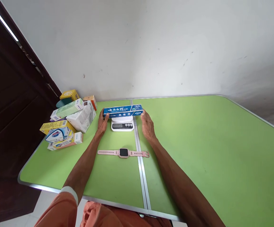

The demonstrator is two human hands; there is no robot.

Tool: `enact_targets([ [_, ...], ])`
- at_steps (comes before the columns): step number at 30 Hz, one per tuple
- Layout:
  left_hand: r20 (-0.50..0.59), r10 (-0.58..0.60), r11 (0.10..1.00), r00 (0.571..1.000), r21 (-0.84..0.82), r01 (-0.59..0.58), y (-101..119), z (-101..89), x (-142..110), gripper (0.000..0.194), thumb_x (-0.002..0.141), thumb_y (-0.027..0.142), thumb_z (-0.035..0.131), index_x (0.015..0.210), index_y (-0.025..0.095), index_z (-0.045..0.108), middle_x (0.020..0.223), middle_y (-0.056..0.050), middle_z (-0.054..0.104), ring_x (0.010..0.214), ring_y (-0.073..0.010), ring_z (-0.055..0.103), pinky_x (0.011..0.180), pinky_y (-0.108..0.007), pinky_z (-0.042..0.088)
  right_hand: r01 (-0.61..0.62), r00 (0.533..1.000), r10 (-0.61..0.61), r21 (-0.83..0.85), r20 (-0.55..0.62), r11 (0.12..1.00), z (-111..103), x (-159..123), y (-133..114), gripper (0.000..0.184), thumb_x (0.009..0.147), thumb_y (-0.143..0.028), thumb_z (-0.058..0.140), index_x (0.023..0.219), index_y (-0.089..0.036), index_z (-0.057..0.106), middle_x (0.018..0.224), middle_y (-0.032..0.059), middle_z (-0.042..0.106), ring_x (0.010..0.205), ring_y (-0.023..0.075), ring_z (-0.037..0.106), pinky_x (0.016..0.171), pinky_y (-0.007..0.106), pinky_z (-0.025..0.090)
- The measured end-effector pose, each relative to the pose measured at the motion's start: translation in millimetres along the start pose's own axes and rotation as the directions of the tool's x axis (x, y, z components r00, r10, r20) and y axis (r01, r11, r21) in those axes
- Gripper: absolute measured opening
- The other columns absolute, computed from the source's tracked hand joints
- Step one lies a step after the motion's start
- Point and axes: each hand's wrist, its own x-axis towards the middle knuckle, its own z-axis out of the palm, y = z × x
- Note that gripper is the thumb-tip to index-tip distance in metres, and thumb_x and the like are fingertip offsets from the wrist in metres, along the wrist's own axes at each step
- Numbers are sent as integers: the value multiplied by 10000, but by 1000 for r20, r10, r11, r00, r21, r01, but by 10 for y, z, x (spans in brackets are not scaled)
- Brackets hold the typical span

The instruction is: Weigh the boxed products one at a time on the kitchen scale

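A long blue toothpaste box (123, 110) lies level across the top of a small white digital kitchen scale (122, 126). My left hand (102, 122) grips the box's left end, thumb in front. At the opposite end, my right hand (147, 124) holds the box with its thumb on the near side. The box hides most of the scale's platform; whether it rests on it or is held just above, I cannot tell. The scale's display and buttons face me. Nearer to me, a pink-strapped smartwatch (123, 153) is laid out flat between my forearms.
Several boxes are piled at the table's left: a white carton (82, 116), a pale green box (67, 108), a yellow box (56, 126) and a blue-white soap pack (57, 134). A metal seam (140, 164) crosses the green table (198, 151). Behind stands a wall (163, 47).
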Motion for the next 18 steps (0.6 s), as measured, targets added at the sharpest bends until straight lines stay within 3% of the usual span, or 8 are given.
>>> enact_targets([
  [5, -17, 30, 1000, 999, -2, -30, 98, 5, -23, 895, 995, 844, 642, 1609, 194, 606, 1577, -202, 703, 1478, -359, 675, 1322, -544, 487, 26, 1000, -26, 57, 1, 998, -36, -41, -73, 817, 1016, -898, 463, 1325, -211, 780, 1500, 225, 748, 1559, 392, 589, 1335, 639, 433],
  [9, -71, 44, 998, 996, 48, -41, 221, -92, -121, 821, 1017, 815, 636, 1596, 233, 624, 1585, -191, 696, 1461, -356, 683, 1292, -537, 515, -16, 999, 20, 120, -25, 993, -49, -79, -167, 807, 977, -904, 512, 1311, -224, 792, 1456, 175, 775, 1505, 374, 629, 1297, 657, 461],
  [14, -121, 120, 986, 985, 129, -104, 471, -380, -351, 819, 1054, 835, 539, 1625, 251, 598, 1599, -187, 675, 1452, -348, 680, 1256, -520, 547, 16, 1000, -15, 99, -15, 995, 3, -165, -419, 819, 1006, -883, 505, 1441, -244, 774, 1523, 145, 747, 1514, 392, 626, 1275, 667, 472],
  [18, -193, 183, 970, 964, 195, -145, 751, -693, -644, 876, 1046, 880, 478, 1644, 247, 573, 1646, -192, 639, 1518, -368, 627, 1283, -536, 519, 42, 998, -46, 97, 45, 994, 114, -300, -675, 842, 1038, -881, 460, 1478, -229, 760, 1459, 157, 759, 1471, 414, 647, 1218, 680, 531],
])
